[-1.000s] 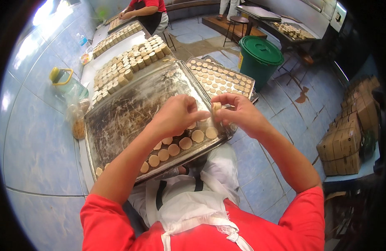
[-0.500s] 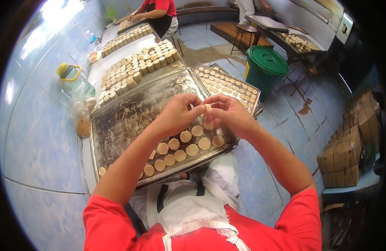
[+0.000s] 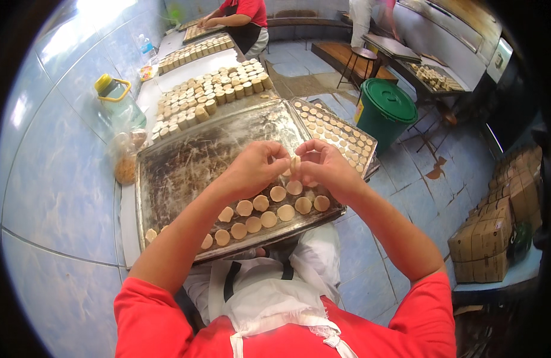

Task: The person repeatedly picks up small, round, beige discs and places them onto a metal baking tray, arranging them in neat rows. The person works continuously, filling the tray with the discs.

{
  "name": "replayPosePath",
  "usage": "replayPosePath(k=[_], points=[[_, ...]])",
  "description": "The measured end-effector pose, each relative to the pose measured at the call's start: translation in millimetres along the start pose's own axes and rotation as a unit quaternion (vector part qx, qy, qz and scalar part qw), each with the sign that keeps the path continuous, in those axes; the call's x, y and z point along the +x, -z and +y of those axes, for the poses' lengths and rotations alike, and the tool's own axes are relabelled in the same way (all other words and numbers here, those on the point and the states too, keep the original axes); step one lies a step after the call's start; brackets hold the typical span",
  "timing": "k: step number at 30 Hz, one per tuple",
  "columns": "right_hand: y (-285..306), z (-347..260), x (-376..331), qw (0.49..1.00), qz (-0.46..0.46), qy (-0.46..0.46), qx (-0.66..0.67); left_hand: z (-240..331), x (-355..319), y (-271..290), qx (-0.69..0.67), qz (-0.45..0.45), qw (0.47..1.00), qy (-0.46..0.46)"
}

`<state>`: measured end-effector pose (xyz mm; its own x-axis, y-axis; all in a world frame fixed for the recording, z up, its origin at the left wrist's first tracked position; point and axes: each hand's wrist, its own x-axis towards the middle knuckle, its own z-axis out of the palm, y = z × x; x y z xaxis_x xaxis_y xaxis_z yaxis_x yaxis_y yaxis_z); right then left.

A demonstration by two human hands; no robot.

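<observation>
A small piece of pale dough point(image 3: 295, 162) is pinched between my two hands above a worn metal baking tray point(image 3: 198, 140). My left hand point(image 3: 258, 168) is closed, its thumb and fingertips against the dough's left side. From the right, my right hand point(image 3: 327, 169) grips the same piece with curled fingers and thumb. On the tray's near part lie rows of flat round dough discs point(image 3: 269, 219), partly covered by my left forearm. The tray slants across my lap, its far left side bare and stained.
Many short dough cylinders point(image 3: 210, 95) crowd the table beyond the tray. Another tray of discs point(image 3: 341, 132) sits at its right, beside a green lidded bucket point(image 3: 387, 104). A jug point(image 3: 121, 102) and a bag point(image 3: 125, 164) stand left. Cardboard boxes point(image 3: 481, 241) are right. Other people work farther back.
The surroundings have shifted slightly to the right in view. My fingers have changed position on the dough, which now shows more upright between them. Both hands remain close together over the tray.
</observation>
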<state>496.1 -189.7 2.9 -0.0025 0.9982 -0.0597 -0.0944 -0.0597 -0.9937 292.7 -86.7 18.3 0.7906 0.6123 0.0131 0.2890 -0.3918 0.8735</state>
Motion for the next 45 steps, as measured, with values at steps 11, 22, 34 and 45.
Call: replayPosePath(k=[11,22,34,45], points=[[0,0,-1,0.997,0.069,-0.003,0.026,-15,-14,20,0.069,0.014,0.997,0.018],[-37,-2,10,0.995,0.002,0.011,-0.1,-6,-31,16,0.05,0.072,0.996,-0.018],[-50,3,15,0.921,0.078,0.16,-0.347,-23,-53,36,0.074,0.081,0.994,0.03],[-76,-4,36,0.959,-0.054,0.048,-0.276,-34,-77,49,-0.013,0.083,0.995,0.052]])
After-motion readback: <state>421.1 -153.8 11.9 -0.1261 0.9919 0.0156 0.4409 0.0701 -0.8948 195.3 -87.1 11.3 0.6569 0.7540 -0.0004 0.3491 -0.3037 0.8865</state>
